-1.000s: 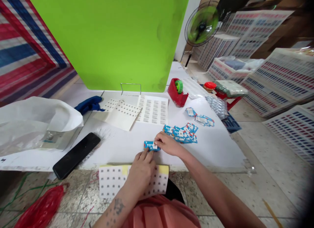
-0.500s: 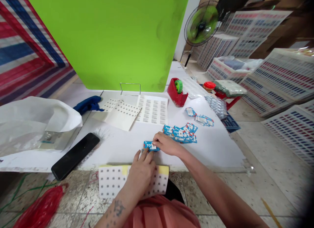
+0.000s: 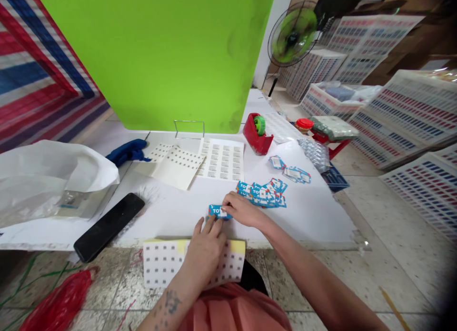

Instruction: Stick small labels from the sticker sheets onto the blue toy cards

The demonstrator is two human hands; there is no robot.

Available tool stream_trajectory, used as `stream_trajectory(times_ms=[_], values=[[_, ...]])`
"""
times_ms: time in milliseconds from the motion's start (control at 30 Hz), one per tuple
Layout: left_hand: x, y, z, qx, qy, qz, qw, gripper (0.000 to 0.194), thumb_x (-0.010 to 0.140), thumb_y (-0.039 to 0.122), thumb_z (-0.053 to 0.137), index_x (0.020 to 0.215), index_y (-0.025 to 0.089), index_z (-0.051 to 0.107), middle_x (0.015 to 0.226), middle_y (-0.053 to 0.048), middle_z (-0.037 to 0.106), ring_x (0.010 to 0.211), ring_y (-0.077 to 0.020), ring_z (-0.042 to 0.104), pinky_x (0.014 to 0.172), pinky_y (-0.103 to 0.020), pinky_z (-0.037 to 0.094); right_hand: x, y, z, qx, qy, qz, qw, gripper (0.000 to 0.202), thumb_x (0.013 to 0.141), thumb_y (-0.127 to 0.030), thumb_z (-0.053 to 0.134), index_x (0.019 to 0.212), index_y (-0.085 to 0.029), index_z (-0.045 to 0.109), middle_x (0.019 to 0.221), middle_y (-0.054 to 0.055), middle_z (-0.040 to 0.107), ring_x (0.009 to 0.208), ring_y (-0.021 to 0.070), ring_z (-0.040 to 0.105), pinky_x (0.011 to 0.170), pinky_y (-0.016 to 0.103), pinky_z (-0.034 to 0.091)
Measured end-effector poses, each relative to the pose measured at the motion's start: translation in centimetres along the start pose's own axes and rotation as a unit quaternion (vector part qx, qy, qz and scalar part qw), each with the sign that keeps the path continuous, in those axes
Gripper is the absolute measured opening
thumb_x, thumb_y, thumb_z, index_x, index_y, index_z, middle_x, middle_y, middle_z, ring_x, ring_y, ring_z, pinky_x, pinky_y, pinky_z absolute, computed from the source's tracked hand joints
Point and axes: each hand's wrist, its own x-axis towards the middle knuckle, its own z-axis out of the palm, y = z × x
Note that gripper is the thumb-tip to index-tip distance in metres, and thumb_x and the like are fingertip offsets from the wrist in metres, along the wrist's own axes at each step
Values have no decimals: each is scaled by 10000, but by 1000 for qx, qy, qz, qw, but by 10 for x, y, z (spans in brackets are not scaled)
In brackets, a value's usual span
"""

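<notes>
A blue card (image 3: 216, 210) with white letters and a small white sticker lies near the table's front edge. My left hand (image 3: 207, 243) rests with spread fingertips on the card's lower edge. The fingers of my right hand (image 3: 237, 207) are pinched together at the white sticker on the card's right part. Beneath my left hand, a sheet of small square stickers (image 3: 162, 264) with a yellow strip hangs at the table edge. Several blue cards (image 3: 264, 193) with white stickers lie overlapped just behind my right hand, and more cards (image 3: 297, 174) lie farther right.
On the white table (image 3: 171, 214) are a black phone (image 3: 109, 226), sticker sheets (image 3: 223, 160), a red tape dispenser (image 3: 257, 134), blue cloth (image 3: 127, 151) and a white plastic bag (image 3: 57, 174). A green board (image 3: 160, 60) stands behind; crates (image 3: 424, 107) and a fan (image 3: 293, 36) are right.
</notes>
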Motion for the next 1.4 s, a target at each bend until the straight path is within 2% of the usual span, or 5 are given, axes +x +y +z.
stream_trajectory(times_ms=[167,400,867,1100,1400], values=[[2,-1,-3,2,-6,8,1000,207,876,133,471,1004,151,633,1394,-96,432,1285,-301,385,948,-456,408,0,1,2,-5,9,-4,1000,83,831,-148,560,753,-177,562,792,17,553,764,143,530,702,264,408],[9,-1,-9,-5,-16,0,1000,171,872,151,496,941,168,651,1336,-80,500,1218,-286,441,882,-432,441,-2,6,5,23,18,6,1000,64,768,-153,640,804,-173,591,820,6,531,731,124,524,699,259,412],[-17,2,-11,-33,38,1,999,117,862,165,513,897,199,620,1240,-59,541,1130,-250,447,991,-480,313,-6,-8,-9,48,120,-5,992,79,717,-169,689,702,-196,616,922,36,585,918,191,538,863,359,390],[-21,4,-11,-69,-14,-19,997,95,863,158,509,851,207,589,921,-19,599,879,-206,506,865,-406,343,-6,-1,-17,157,92,79,980,116,746,-263,616,682,-189,552,594,-32,557,553,119,509,528,238,374],[-19,5,-25,-116,-49,-71,990,168,910,169,438,838,218,581,811,2,619,779,-191,544,745,-338,344,-27,48,-47,192,118,129,966,258,726,-280,591,966,-184,574,603,-48,541,517,110,477,475,223,348]])
